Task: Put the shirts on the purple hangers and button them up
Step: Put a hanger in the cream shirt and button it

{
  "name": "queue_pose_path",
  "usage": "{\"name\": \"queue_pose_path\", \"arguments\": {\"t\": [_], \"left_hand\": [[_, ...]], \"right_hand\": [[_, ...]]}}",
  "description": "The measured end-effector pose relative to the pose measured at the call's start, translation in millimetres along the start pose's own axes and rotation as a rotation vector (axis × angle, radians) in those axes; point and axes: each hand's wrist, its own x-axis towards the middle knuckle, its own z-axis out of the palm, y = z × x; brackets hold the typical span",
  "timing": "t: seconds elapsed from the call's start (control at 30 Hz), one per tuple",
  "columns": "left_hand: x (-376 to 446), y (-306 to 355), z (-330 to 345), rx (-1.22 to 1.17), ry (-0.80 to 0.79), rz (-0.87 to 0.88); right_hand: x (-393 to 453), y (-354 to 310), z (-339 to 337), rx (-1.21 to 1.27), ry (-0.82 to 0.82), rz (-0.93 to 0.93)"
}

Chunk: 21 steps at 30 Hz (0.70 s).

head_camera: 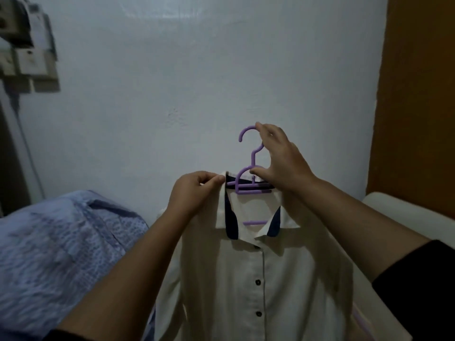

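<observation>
Hiding hanger (253, 153) shoulders, white shirt (246, 279), hem cut off

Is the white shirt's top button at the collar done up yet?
No, the white shirt hangs on the purple hanger with its collar spread open, though lower buttons look fastened.

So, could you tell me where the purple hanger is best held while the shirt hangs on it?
By the neck below the hook, from the right: on the purple hanger only hook and neck stand clear of the white shirt, and the right hand holds there.
</observation>
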Motion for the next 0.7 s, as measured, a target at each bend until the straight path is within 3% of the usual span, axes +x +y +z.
{"name": "queue_pose_path", "arguments": {"t": [0.13, 0.4, 0.5, 0.7], "left_hand": [[-10.3, 24.8, -22.1, 0.019, 0.098, 0.081], [-28.4, 9.1, -56.9, 0.551, 0.152, 0.725], [-28.7, 9.7, -63.8, 0.702, 0.145, 0.773], [-32.5, 14.3, -75.6, 0.843, 0.102, 0.711]], "right_hand": [[4.4, -14.6, -33.3, 0.019, 0.036, -0.018], [16.1, -20.5, -69.6, 0.079, 0.039, 0.035], [15.4, -23.9, -74.2, 0.099, 0.035, 0.044], [18.9, -27.1, -70.7, 0.125, 0.047, 0.028]]}}
